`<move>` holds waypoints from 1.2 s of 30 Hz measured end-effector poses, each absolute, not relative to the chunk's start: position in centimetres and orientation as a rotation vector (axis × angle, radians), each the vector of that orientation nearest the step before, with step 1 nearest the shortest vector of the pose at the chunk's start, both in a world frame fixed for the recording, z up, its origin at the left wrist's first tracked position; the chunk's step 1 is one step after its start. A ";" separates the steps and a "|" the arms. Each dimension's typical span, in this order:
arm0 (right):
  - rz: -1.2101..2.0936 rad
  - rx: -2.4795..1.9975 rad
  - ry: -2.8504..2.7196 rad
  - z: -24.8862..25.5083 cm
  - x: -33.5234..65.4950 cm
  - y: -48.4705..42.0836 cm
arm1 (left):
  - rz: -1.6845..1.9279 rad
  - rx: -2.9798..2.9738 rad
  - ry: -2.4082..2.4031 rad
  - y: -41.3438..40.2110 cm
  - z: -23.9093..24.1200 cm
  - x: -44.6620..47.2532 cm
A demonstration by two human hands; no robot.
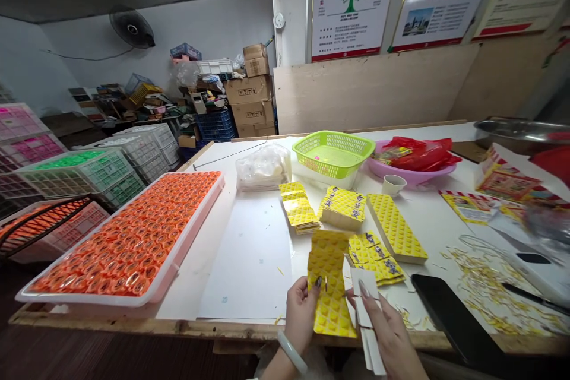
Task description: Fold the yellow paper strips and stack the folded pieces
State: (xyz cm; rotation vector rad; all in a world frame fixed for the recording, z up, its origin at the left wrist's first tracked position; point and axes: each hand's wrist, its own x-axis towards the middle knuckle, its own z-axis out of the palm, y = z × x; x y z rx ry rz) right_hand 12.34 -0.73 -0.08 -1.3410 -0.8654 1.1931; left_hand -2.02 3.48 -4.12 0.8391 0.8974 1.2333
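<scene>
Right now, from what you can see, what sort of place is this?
Probably a small packing workshop: a big tray of orange items, stacked plastic crates, and yellow blister sheets.

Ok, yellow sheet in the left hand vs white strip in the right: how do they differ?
The yellow sheet is bright and covered in small bumps, while the white strip looks plain and smooth. The yellow sheet is also clearly wider than the narrow white strip. The left hand has the yellow sheet, and the right hand has the white strip. Both are thin and held up near the table edge.
</scene>
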 end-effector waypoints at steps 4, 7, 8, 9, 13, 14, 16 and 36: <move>1.190 -1.236 -0.956 -0.9 11.1 0.4 | 1.240 0.907 0.988 3.3 -4.8 -1.7; 1.096 -1.246 -0.986 -2.3 10.7 0.8 | 1.258 0.920 1.064 3.3 -5.0 -1.4; 1.079 -1.259 -0.990 -2.8 10.6 0.9 | 1.266 0.925 1.092 3.3 -5.1 -1.3; 1.067 -1.270 -0.994 -3.3 10.6 1.1 | 1.275 0.931 1.119 3.3 -5.2 -1.2; 0.994 -1.316 -1.015 -4.0 10.8 1.3 | 1.313 0.967 1.188 3.3 -5.1 -1.5; 0.981 -1.326 -1.033 -3.9 10.8 1.3 | 1.328 0.973 1.191 3.4 -4.8 -1.7; 0.996 -1.334 -1.077 -3.7 10.8 1.1 | 1.361 0.970 1.138 4.0 -4.0 -2.2; 0.902 -1.357 -1.347 -2.0 10.4 -0.9 | 1.013 1.228 0.944 9.7 -1.0 -5.6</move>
